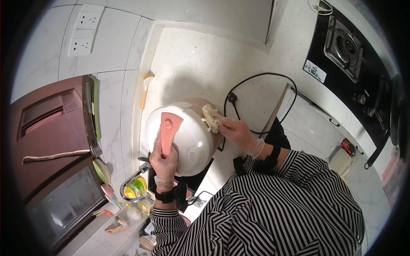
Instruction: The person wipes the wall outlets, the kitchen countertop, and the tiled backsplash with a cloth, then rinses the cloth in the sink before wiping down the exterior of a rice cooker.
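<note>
A rounded white electric cooking appliance [192, 140] with a pinkish lower side stands tilted on the counter before me. Its broad pink handle [171, 131] has a round button near the wide end. My left hand [164, 163], in a clear disposable glove, grips the narrow end of that handle. In the fingers of my right hand [238, 132], gloved the same way, is a crumpled cream cloth [211, 118]. The cloth rests against the appliance's side, by the edge of the white shell. My right palm is hidden from view.
A black power cord [275, 74] with its plug [232, 97] loops over the counter's edge. A yellow-bristled brush [146, 91] lies along the tiled wall. Left of me stand a sink faucet [123, 188] and a yellow-green container [136, 188]. A gas hob [346, 48] sits at right.
</note>
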The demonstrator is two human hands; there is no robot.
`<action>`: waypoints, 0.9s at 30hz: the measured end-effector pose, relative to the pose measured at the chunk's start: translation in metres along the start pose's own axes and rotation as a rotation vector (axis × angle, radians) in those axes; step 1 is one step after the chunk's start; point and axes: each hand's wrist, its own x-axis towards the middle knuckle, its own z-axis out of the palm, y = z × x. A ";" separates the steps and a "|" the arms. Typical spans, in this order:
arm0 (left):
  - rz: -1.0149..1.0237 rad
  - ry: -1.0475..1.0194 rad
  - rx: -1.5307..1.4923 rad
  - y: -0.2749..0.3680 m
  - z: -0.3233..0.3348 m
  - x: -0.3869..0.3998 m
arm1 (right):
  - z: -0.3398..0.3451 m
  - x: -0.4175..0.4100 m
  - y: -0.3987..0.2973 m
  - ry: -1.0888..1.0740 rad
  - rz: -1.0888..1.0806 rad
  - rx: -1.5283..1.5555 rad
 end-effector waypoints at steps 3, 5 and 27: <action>-0.008 0.016 -0.018 0.014 0.005 -0.002 | 0.000 0.008 0.015 0.127 -0.079 -0.127; 0.003 0.037 -0.025 0.015 0.009 -0.001 | 0.002 0.033 0.004 0.091 0.119 -0.205; 0.210 0.026 0.203 -0.018 -0.013 0.006 | 0.003 0.029 0.057 0.017 0.093 -0.795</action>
